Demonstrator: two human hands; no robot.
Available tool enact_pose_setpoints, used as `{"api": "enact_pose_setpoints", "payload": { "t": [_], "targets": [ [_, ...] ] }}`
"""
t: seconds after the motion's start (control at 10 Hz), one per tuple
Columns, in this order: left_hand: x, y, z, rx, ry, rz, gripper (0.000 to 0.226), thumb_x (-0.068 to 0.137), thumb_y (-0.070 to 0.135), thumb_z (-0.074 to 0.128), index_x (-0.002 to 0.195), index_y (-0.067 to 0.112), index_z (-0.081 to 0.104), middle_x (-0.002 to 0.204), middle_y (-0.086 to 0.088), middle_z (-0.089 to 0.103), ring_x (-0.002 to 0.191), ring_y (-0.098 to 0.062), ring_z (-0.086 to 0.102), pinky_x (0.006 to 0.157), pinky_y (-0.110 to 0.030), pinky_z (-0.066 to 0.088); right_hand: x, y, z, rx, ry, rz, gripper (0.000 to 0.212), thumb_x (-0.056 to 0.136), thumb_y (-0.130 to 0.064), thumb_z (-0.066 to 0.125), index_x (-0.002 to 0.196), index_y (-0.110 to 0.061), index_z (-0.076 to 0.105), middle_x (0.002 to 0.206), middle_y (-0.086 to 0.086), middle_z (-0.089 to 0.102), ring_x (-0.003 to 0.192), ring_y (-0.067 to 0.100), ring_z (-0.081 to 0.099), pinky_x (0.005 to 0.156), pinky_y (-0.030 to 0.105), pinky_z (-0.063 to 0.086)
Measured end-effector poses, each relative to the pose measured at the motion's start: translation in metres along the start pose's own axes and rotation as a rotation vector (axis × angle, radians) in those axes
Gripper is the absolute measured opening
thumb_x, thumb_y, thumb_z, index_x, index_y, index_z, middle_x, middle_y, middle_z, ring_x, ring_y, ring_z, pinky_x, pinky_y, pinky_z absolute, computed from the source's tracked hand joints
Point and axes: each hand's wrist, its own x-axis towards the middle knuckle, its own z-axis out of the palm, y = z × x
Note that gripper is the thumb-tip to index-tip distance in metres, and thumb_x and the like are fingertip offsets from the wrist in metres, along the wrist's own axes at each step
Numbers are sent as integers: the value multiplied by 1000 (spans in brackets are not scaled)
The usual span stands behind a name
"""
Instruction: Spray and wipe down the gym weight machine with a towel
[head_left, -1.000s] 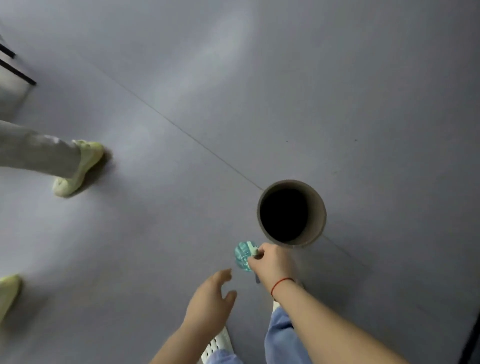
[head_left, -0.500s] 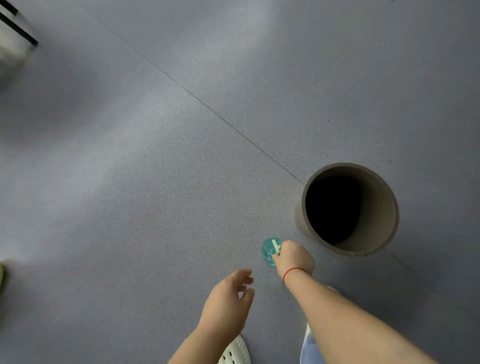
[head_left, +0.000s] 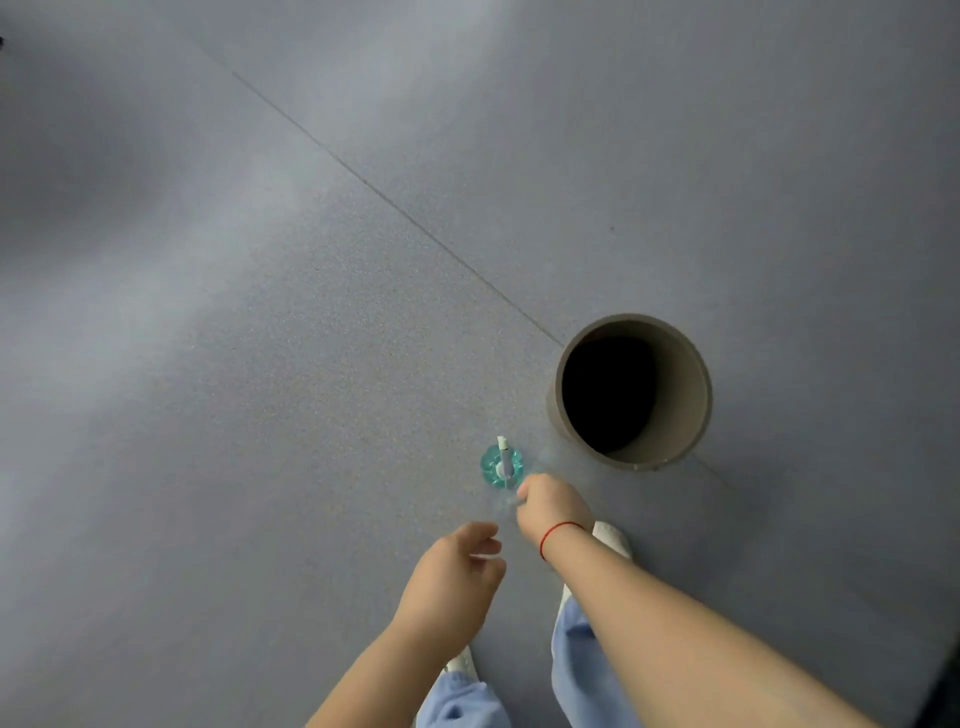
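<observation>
spray bottle (head_left: 501, 464) upright on the floor (head_left: 249, 395) | tube (head_left: 691, 400) standing on the floor at the bottle's 2 o'clock, near but apart | right hand (head_left: 553, 506) at the bottle's 4 o'clock, just beside it — contact unclear | left hand (head_left: 452, 582) at the bottle's 7 o'clock, apart | floor seam (head_left: 395, 206) runs in from 10 o'clock to the tube

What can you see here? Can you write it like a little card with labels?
Floor: grey-blue, one thin seam
Spray bottle: teal, upright on the floor, seen from above
Bin: brown, round, open, right of the bottle
Right hand: fingers curled beside the bottle; touching unclear
Left hand: holds nothing, fingers loosely curled
Towel: not in view
</observation>
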Motion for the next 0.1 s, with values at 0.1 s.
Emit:
{"api": "enact_pose_setpoints", "payload": {
  "t": [0.1],
  "targets": [
    [-30, 27, -12, -2, 3, -12, 42, 99, 17, 56, 142, 18, 55, 125, 8, 66, 107, -9, 64, 86, -17, 45, -42, 4, -31, 117, -8, 14, 33, 101, -17, 47, 129, -23, 64, 133, 5, 63, 122, 30, 59, 96, 32, 47]
  ]
}}
